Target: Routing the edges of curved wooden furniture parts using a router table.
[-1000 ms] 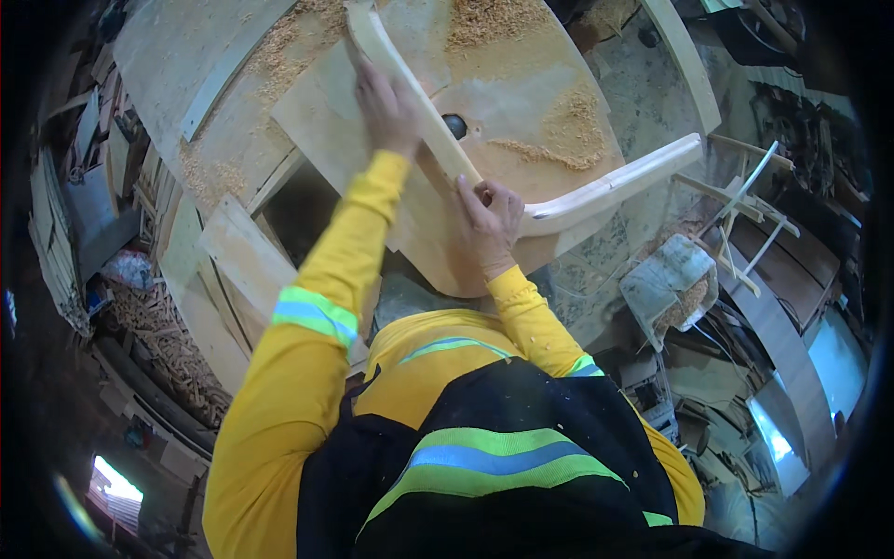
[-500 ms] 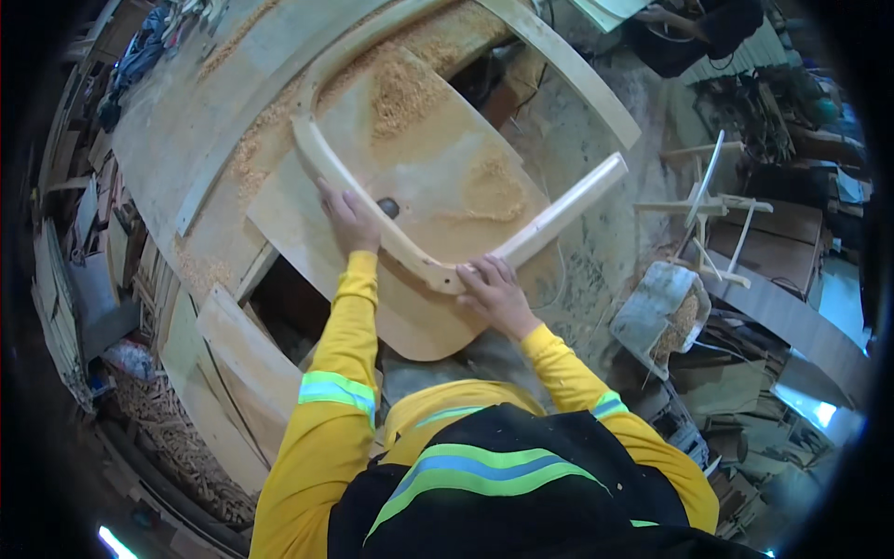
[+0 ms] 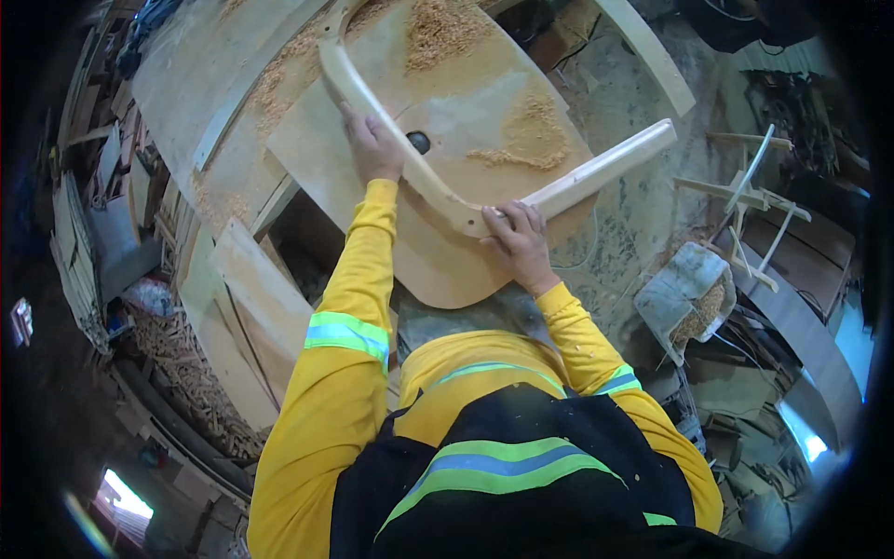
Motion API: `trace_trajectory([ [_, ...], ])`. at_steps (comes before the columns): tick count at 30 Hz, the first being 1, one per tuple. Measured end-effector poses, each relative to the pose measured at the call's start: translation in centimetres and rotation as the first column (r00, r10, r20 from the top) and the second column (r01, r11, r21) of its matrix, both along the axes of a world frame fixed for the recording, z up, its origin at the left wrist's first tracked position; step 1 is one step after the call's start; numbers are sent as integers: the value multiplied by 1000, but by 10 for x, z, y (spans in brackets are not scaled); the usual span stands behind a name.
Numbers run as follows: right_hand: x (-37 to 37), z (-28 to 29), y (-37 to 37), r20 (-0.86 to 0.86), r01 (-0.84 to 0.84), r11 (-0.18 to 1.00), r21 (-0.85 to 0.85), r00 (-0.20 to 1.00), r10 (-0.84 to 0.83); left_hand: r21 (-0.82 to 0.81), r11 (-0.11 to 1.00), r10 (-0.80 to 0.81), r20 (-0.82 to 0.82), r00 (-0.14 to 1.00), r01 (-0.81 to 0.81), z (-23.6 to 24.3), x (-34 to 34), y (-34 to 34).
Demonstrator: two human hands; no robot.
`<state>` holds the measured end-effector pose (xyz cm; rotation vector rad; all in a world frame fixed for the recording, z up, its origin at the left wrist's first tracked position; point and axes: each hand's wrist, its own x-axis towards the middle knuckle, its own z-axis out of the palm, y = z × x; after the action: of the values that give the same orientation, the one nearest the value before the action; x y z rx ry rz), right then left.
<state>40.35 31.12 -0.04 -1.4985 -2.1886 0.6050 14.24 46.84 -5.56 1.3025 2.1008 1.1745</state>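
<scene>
My left hand point(image 3: 375, 151) and right hand point(image 3: 521, 246) grip the pale, bent wooden frame point(image 3: 428, 186) at twelve o'clock; my right is nearer its bend, from which it runs toward eleven and two over a tan, round-ended wooden board point(image 3: 447, 272).

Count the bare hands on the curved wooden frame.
2: the left hand on the left side of the curved wooden frame, the right hand at its near bend.

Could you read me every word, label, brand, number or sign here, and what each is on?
None can be read. The curved wooden frame and the board under it show no lettering that I can make out. Any marks on the clutter at the sides are too small or blurred to read.
</scene>
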Motion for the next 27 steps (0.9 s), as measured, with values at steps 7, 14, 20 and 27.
trace_trajectory([
  [7, -22, 1, 7, -134, 57, 997, 60, 990, -48, 6, 1000, -19, 34, 999, 19, 3, -13, 17],
  [14, -43, -2, 16, -174, 114, 990, 78, 980, -99, -35, 996, -84, 55, 995, 86, 9, -25, 40],
  [20, -54, 0, 25, -78, 117, 991, 69, 991, -111, -51, 989, -137, 34, 990, 138, 9, -30, 58],
  [27, -71, -7, 24, -78, 167, 983, 74, 984, -161, -1, 978, -208, 28, 978, 208, 6, -35, 76],
])
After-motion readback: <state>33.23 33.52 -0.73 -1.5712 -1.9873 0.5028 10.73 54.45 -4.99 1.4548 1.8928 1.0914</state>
